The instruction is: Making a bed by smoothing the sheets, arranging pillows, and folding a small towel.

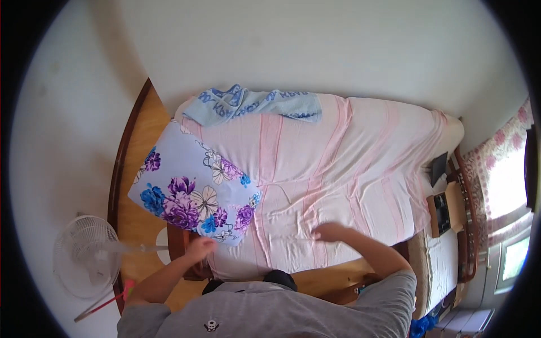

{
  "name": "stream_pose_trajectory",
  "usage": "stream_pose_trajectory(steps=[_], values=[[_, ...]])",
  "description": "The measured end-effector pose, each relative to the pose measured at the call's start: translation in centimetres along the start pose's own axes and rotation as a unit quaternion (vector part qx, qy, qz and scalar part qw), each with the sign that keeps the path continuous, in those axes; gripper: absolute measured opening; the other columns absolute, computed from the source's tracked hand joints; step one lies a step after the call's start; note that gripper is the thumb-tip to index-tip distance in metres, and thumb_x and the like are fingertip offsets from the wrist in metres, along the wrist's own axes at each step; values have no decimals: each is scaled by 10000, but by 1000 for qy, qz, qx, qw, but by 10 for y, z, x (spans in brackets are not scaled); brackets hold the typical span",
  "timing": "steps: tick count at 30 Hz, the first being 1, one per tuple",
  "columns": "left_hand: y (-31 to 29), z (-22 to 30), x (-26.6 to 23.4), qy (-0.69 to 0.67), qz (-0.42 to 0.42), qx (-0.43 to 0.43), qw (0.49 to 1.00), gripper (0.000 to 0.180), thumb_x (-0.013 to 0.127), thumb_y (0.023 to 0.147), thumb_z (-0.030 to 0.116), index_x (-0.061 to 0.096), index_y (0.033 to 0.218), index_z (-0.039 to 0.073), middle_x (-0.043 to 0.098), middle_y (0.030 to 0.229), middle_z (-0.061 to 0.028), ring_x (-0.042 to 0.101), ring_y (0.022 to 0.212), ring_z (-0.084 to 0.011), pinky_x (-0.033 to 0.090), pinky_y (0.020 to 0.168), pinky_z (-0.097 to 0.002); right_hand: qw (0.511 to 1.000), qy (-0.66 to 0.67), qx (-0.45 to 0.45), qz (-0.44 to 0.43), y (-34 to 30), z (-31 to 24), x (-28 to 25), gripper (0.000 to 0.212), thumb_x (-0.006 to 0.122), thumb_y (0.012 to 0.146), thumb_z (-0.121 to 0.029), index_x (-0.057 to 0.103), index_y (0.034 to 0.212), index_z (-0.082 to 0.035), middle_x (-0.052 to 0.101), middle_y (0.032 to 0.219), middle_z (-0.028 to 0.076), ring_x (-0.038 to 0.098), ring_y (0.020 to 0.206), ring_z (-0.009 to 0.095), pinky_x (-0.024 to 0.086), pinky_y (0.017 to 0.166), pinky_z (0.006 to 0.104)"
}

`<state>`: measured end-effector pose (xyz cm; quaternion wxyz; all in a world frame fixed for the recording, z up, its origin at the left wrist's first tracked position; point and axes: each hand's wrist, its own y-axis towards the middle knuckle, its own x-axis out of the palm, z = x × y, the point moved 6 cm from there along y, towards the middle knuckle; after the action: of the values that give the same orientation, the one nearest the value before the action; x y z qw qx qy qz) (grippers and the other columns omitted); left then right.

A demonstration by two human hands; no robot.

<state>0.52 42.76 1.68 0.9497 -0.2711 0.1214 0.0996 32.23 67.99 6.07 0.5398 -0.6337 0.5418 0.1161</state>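
the pink striped sheet [338, 169] is the biggest thing here and my landmark; it covers the whole bed and lies fairly flat, with wrinkles gathered along its near edge. it looks like thin, soft, light cloth, so i judge it will slide and bunch rather than lift stiffly, and is best taken at the near hem or a raised fold. my right hand [329, 231] lies flat on the sheet near that edge, fingers spread, gripping nothing. at the sheet's left end rests the floral pillow [194, 194], plump and soft, best pinched at a corner. my left hand [200, 248] sits at the pillow's near corner, by the sheet's near left corner; fingers look curled, but i cannot tell if they hold cloth. a blue towel [253, 104] lies crumpled along the sheet's far edge.
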Motion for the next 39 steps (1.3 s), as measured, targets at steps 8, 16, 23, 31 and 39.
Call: stream_pose_trajectory(steps=[8,16,23,31,39], values=[[-9,70,110,244,-227,-24,943,313,499,802,291,525,1008,56,584,934,-77,546,874,-207,414,750,-289,884,91,3,459,60,67,-230,212,543,710,-146,556,913,-89,562,854,112,537,803,268,429,705,360],[-8,99,107,264,-130,-42,955,277,498,764,263,522,972,81,564,925,-119,535,852,-270,421,721,-333,866,32,96,489,141,88,-263,564,636,667,-183,367,1145,-51,383,1158,179,463,971,339,410,777,388],[15,46,-72,83,492,-13,866,378,623,687,145,458,990,-9,520,840,-95,505,733,-183,409,654,-298,857,-25,190,478,171,114,-291,366,618,690,-177,424,963,-28,429,1025,168,538,820,330,455,669,398],[25,-5,-188,-385,559,45,733,489,603,749,281,401,1077,-21,468,1038,-114,497,899,-214,422,760,-299,847,-19,100,521,168,64,-281,330,542,694,-91,446,1006,-38,429,1041,162,534,794,337,445,683,401],[8,-25,-197,-442,530,-96,717,654,634,656,474,432,1091,30,478,1056,-78,497,914,-208,432,720,-317,904,189,-61,379,164,24,-185,337,612,680,-158,499,978,-46,512,931,117,567,699,222,451,626,319]])
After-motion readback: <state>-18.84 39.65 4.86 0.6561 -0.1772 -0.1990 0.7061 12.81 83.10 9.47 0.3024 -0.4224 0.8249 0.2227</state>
